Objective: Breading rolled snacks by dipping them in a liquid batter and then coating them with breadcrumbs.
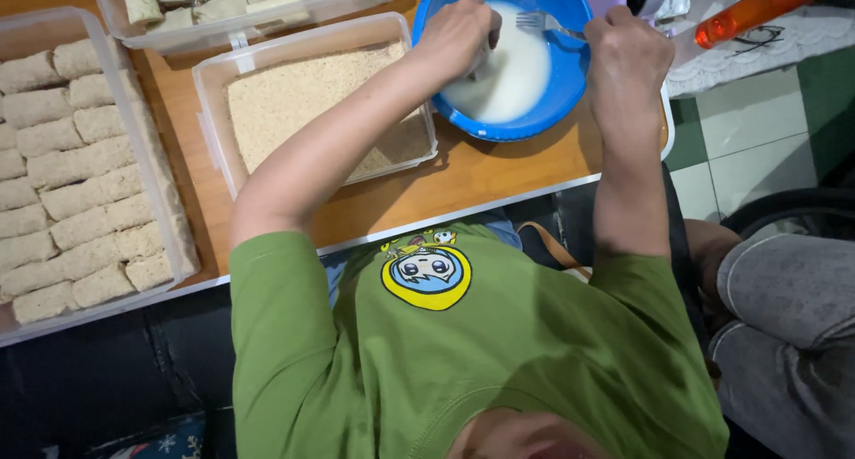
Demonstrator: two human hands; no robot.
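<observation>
The left hand was curled down inside the blue bowl, fingers dipped in white batter; what they held was hidden. The right hand was closed around a fork beside it.

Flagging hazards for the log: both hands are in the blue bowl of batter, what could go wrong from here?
1. The blue bowl sits close to the table edge; pressing on it could tip the white batter.
2. The left hand may drip batter over the breadcrumb tub.
3. The right hand has a fork in its grip; wet, it might slip.
</observation>
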